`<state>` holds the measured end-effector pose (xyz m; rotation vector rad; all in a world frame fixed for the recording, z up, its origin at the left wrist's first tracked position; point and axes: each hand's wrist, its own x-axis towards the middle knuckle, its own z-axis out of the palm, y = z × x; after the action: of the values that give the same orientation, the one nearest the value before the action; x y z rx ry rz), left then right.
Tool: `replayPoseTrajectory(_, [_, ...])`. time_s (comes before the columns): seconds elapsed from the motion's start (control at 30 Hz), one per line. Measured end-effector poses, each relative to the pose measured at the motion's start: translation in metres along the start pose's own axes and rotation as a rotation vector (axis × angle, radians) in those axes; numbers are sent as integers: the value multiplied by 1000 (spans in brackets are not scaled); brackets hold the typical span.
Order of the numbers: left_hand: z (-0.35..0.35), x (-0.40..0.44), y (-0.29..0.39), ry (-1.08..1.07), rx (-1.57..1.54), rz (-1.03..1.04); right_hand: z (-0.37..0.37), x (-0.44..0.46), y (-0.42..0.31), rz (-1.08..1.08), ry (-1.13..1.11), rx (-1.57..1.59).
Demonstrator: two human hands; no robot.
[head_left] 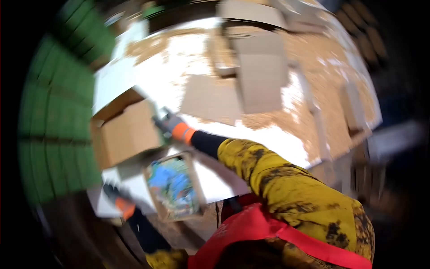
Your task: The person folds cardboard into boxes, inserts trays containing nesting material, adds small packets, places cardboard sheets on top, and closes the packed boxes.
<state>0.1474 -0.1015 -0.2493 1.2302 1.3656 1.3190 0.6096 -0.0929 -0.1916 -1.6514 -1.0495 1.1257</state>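
A brown cardboard box [130, 130] with its top flaps apart sits tilted at the left of the white table. My right hand [169, 123], in a grey glove with an orange cuff, is at the box's right edge with its fingers apart; whether it touches the wall is blurred. My left hand [117, 197], gloved the same way, is below the box's near-left corner, its fingers smeared by motion. Between my hands and nearer to me, a shallow cardboard tray [201, 197] holds blue, green and orange contents [172, 184], too blurred to name.
Flat cardboard pieces [262, 76] and a sheet [210, 98] lie across the table. Brown crumbly material [331, 107] covers much of its right side. Green stacked crates or boxes [56, 121] stand along the left. More cardboard [253, 13] is at the far edge.
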Motion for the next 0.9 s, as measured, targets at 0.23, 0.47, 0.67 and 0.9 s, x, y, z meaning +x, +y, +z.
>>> replayPoseTrajectory(0.23, [201, -168, 211, 103, 680, 757, -138, -202, 39, 15, -158, -54])
replayPoseTrajectory(0.47, [438, -356, 264, -1418, 287, -24, -293, -423, 92, 131, 460, 197])
replayPoseTrajectory(0.67, [521, -518, 210, -1980, 410, 465, -384, -621, 233, 555, 845, 548])
replayPoseTrajectory(0.9, [604, -683, 120, -1821, 679, -33, -460, -797, 429, 441, 1044, 852])
